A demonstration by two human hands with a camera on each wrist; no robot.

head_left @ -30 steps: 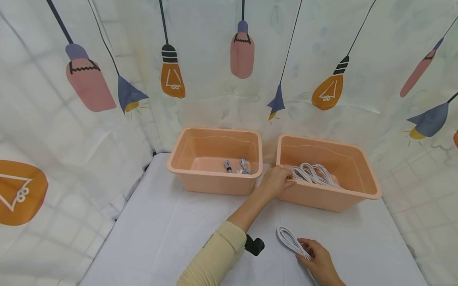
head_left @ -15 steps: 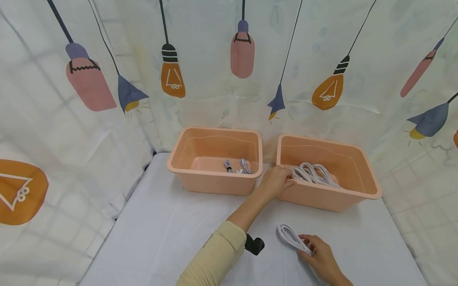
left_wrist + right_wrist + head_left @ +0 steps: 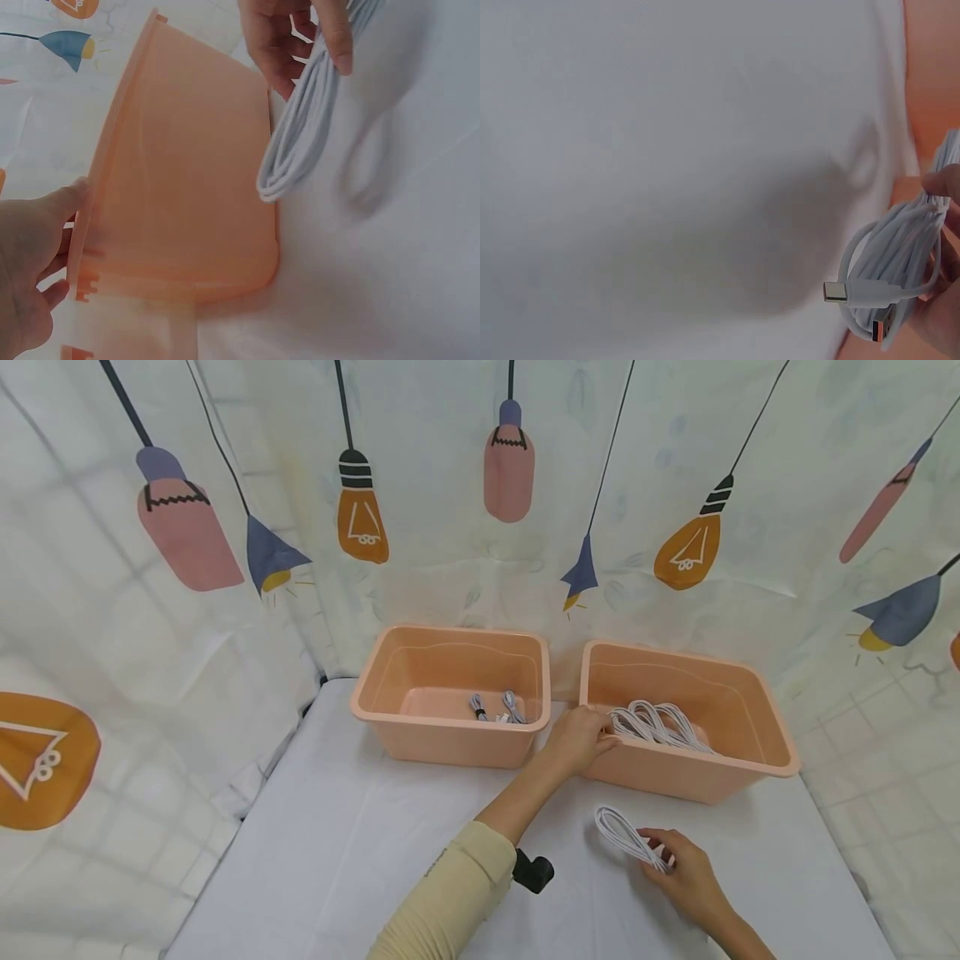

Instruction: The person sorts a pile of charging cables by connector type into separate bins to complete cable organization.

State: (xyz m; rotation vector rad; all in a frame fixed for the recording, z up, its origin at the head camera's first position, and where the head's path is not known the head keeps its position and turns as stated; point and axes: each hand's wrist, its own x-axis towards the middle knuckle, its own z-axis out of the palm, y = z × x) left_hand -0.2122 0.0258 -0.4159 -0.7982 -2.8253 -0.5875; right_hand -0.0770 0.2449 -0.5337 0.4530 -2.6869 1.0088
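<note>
In the head view my left hand (image 3: 576, 739) grips the near left corner of the right-hand peach plastic bin (image 3: 675, 778), fingers over the rim. Inside that bin lies a pile of coiled white cables (image 3: 654, 724). My right hand (image 3: 688, 875) holds a folded coil of white USB cable (image 3: 628, 837) in front of the bin, and the coil casts a shadow on the table. The right wrist view shows its USB-C plug (image 3: 836, 292) and an orange-lined USB-A plug (image 3: 882, 328) at the near end of the bundle. The left wrist view shows the loop end hanging downward.
A second peach bin (image 3: 450, 745) stands to the left, with two small grey cable bundles (image 3: 480, 707) inside. Both bins sit on a white cloth-covered table (image 3: 360, 852). Behind them hangs a curtain (image 3: 450, 585) printed with lamps. A black wrist-camera mount (image 3: 534, 873) juts from the left sleeve.
My right hand has lifted the coiled cable and moved it away from me and rightward, toward the right-hand bin. My left hand has stayed on the bin's rim.
</note>
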